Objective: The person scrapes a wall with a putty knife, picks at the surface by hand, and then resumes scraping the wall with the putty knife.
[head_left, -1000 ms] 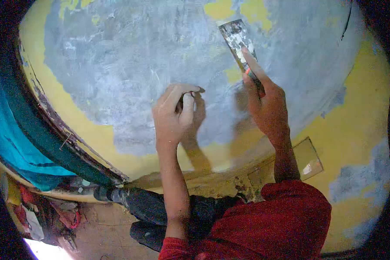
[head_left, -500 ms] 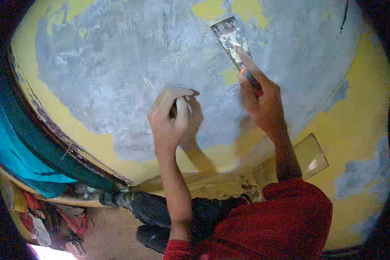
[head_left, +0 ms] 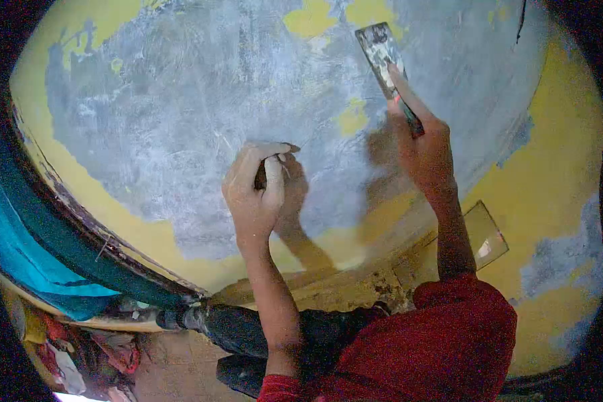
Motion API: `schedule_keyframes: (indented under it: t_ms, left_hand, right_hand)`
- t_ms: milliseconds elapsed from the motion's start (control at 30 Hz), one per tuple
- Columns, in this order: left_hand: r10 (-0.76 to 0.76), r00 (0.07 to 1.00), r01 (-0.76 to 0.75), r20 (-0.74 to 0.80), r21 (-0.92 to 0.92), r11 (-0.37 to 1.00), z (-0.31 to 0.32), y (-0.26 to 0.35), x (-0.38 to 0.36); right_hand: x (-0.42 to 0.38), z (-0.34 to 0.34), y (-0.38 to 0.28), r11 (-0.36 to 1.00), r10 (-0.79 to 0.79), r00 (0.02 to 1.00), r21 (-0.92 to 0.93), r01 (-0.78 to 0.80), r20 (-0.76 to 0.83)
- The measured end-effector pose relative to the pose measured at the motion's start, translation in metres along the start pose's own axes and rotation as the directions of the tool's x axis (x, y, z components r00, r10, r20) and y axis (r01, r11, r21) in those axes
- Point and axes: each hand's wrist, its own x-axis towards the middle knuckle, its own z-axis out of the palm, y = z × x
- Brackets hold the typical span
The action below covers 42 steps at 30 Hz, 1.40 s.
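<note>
A yellow wall (head_left: 556,154) fills the view, with a large grey patch of filler (head_left: 201,100) spread across it. My right hand (head_left: 425,151) grips a putty knife (head_left: 385,57) by its handle, index finger laid along the blade, which rests flat against the grey patch near two bare yellow spots. My left hand (head_left: 254,191) is curled shut against the wall lower down, pinching a small dark object I cannot make out. Both arms wear red sleeves.
A dark door or window frame (head_left: 80,214) with a blue panel (head_left: 27,234) runs down the left. A pale ledge (head_left: 355,281) lies below the hands, and a clear flat piece (head_left: 486,238) sticks out at right. Clutter sits on the floor at lower left.
My right hand has carried the putty knife to the right and slightly up across the grey patch. My left hand has slid a little down and left on the wall.
</note>
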Motion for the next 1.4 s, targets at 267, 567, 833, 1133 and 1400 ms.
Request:
schedule_keyframes:
  t_ms: [267, 567, 833, 1133, 1400]
  left_hand:
    - [0.019, 1.0, -0.019, -0.004, -0.038, 0.999, 0.002, -0.003, 0.002]
    - [-0.013, 1.0, 0.013, 0.019, -0.035, 0.999, -0.003, -0.006, 0.001]
    - [-0.048, 0.999, 0.049, 0.015, -0.055, 0.997, 0.004, -0.006, -0.001]
    - [-0.07, 0.997, 0.071, 0.025, -0.016, 0.997, 0.002, -0.003, 0.0]
    - [-0.047, 0.998, 0.047, 0.041, 0.005, 0.999, 0.002, -0.009, -0.004]
  right_hand:
    - [-0.014, 0.004, 0.024, 0.988, -0.089, 0.996, -0.125, 0.086, -0.018]
    - [-0.023, 0.005, 0.022, 0.988, 0.041, 0.999, -0.151, -0.041, -0.001]
    - [-0.02, -0.01, 0.027, 0.989, 0.067, 0.997, -0.133, -0.069, -0.022]
    - [-0.029, -0.001, 0.033, 0.999, 0.016, 0.998, -0.048, -0.019, -0.059]
    - [-0.011, -0.01, 0.03, 0.984, 0.129, 0.992, -0.122, -0.13, -0.009]
